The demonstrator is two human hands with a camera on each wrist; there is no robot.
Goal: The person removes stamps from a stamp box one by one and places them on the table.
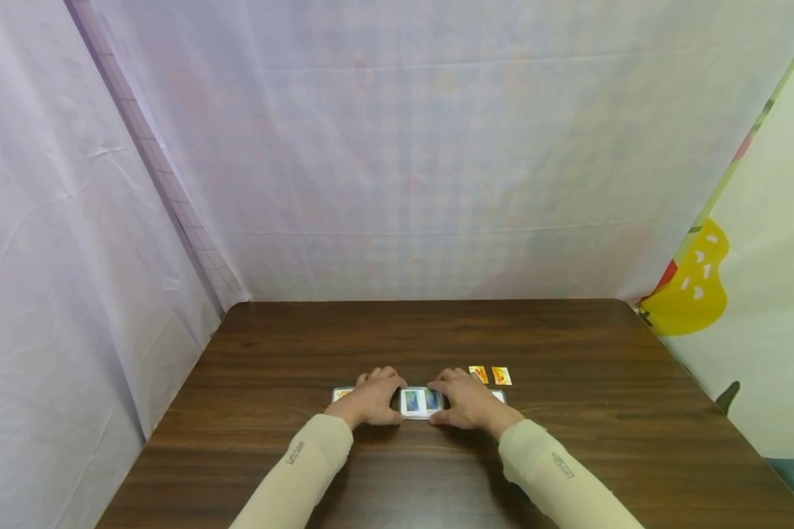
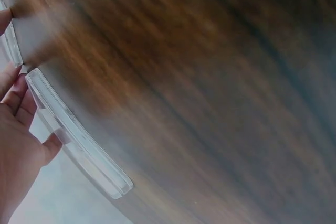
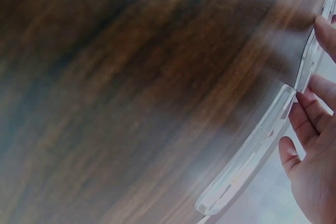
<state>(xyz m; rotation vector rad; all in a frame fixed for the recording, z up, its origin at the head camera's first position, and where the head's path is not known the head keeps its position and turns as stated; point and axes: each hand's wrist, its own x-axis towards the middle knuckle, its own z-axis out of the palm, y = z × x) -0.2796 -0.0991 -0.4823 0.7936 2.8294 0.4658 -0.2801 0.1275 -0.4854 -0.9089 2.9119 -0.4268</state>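
Note:
On the table, a flat clear plastic case (image 1: 413,403) with small blue-green picture cards inside lies between the hands. My left hand (image 1: 373,400) grips its left end, thumb at the near corner and fingers at the far one. At the right end my right hand (image 1: 466,400) holds it the same way. A second clear case (image 1: 341,394) lies partly hidden behind the left hand; its edge (image 2: 79,135) shows in the left wrist view, little finger touching it. Beyond the right hand lies a third case (image 1: 499,396), mostly covered; its edge (image 3: 247,153) shows in the right wrist view.
Two small orange-and-yellow picture cards (image 1: 501,375) lie just beyond the right hand, one partly behind its fingers. The dark wooden table (image 1: 271,345) meets a pale curtain (image 1: 403,184) at the back, with more cloth hanging at both sides.

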